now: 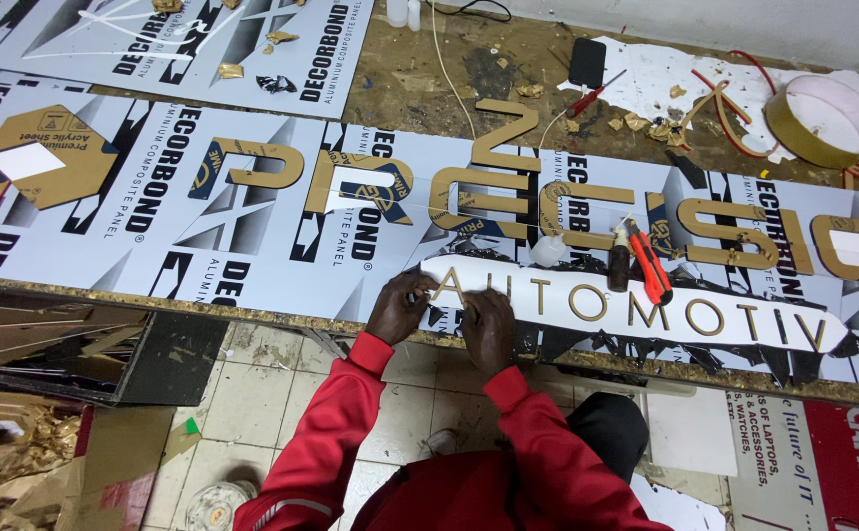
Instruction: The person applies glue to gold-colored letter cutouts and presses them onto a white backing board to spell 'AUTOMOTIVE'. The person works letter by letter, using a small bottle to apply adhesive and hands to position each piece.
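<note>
Both hands, left hand (402, 307) and right hand (488, 329), pinch a small gold letter (452, 288) at the left end of the white strip (587, 280) near the surface's edge. Other small letters already sit rightward; this one seems unsettled.

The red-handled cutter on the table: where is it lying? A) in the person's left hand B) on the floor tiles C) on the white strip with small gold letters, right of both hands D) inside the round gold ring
C: the red-handled cutter lies on the white strip, beside a small brown bottle, well right of the right hand and left hand.
</note>
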